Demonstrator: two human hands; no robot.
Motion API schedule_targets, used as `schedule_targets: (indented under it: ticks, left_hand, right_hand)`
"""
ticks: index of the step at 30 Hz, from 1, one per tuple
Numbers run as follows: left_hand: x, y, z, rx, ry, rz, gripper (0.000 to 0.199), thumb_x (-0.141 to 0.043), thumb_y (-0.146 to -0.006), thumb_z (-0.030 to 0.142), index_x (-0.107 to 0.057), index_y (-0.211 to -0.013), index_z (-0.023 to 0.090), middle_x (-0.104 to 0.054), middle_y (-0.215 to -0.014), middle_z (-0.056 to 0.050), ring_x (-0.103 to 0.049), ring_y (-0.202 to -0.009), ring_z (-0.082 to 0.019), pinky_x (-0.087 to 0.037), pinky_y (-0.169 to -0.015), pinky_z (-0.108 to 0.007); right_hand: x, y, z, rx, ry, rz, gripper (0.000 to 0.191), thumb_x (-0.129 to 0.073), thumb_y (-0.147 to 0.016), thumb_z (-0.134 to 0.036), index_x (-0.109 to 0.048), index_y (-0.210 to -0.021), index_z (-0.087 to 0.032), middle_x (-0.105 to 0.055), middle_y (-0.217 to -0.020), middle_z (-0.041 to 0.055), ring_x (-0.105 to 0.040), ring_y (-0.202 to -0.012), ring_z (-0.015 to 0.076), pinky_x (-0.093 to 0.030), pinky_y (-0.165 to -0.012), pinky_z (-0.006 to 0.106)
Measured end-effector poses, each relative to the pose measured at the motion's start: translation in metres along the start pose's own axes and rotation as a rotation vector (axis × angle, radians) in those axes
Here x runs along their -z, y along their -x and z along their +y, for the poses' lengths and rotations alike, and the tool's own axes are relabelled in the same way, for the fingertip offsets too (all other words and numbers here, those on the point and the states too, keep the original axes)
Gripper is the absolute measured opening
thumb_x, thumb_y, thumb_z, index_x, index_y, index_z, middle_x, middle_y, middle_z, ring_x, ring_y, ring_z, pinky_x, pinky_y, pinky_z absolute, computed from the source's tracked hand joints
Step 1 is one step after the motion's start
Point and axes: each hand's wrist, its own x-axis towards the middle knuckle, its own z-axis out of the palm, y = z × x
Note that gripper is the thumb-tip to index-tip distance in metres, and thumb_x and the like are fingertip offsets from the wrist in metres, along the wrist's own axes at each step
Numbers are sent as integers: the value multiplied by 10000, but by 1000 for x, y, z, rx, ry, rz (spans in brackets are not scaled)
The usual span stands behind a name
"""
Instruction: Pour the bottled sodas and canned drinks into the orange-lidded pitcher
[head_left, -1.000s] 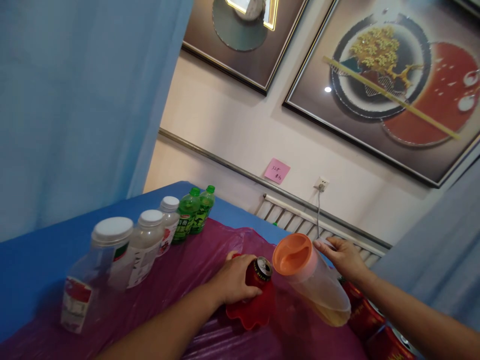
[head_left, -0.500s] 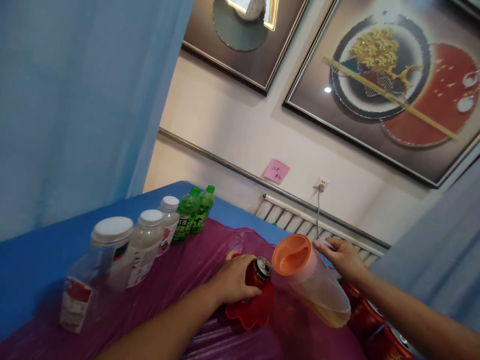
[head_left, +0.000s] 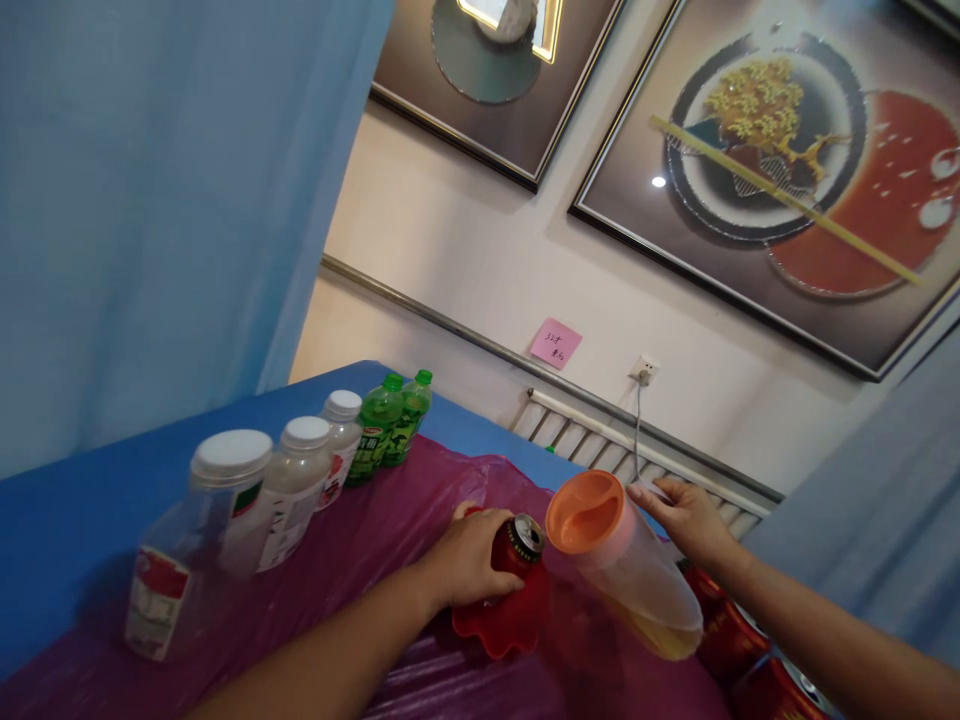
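Note:
My left hand is wrapped round an opened red drink can, its top leaning toward the pitcher. Under the can is a red piece with a wavy rim; its exact kind I cannot make out. By its handle, my right hand grips a translucent plastic pitcher with an orange lid. The pitcher is tilted, its lid close beside the can's top. A little yellowish liquid lies low inside it. No stream between pitcher and can is visible.
On the left stand a large clear jar, two white-capped bottles and two green bottles. Several red cans are at lower right. Purple plastic sheeting covers part of the blue table. A radiator stands behind.
Almost nothing differs. The whole view has shifted very slightly, while both hands keep their hold on the can and the pitcher.

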Motion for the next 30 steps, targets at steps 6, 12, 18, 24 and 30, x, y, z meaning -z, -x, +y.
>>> schedule_targets:
  ticks: [6, 12, 18, 24, 30]
  left_hand:
    - [-2, 0, -1, 6, 2, 8, 621, -839, -639, 397, -644, -1212, 258, -735, -1208, -47, -637, -1153, -331, -271, -1162, -509]
    - [-2, -1, -3, -4, 1, 0, 624, -842, -633, 395, -649, -1206, 241, -732, -1214, -56, -638, -1153, -336, -276, -1154, -523]
    - [-1, -1, -3, -7, -7, -13, 627, -836, -642, 414, -640, -1217, 255, -724, -1244, -61, -629, -1178, -336, -285, -1153, -511]
    - [0, 0, -2, -6, -2, -4, 629, -846, -632, 406, -645, -1209, 257, -731, -1213, -51, -637, -1144, -331, -297, -1137, -506]
    - [2, 0, 0, 11, -13, -20, 612, -844, -626, 417, -654, -1189, 270, -733, -1199, -32, -632, -1152, -326, -324, -1129, -469]
  right_hand:
    - [2, 1, -2, -2, 3, -18, 596, -626, -719, -736, -353, -510, -249, -329, -493, -45, -322, -476, 108, -264, -414, 242]
    - [3, 1, -1, -30, -14, -31, 576, -637, -702, -729, -369, -524, -251, -322, -509, -51, -331, -481, 108, -284, -411, 235]
    - [2, 0, 1, -63, -40, -42, 572, -655, -697, -725, -396, -530, -244, -331, -515, -52, -340, -491, 110, -319, -403, 230]
    - [3, 0, 0, -67, -37, -50, 586, -649, -699, -749, -410, -542, -237, -328, -525, -54, -332, -498, 108, -312, -405, 229]
    - [2, -1, 0, -55, -40, -53, 599, -648, -718, -756, -415, -546, -232, -331, -526, -55, -324, -499, 105, -292, -427, 234]
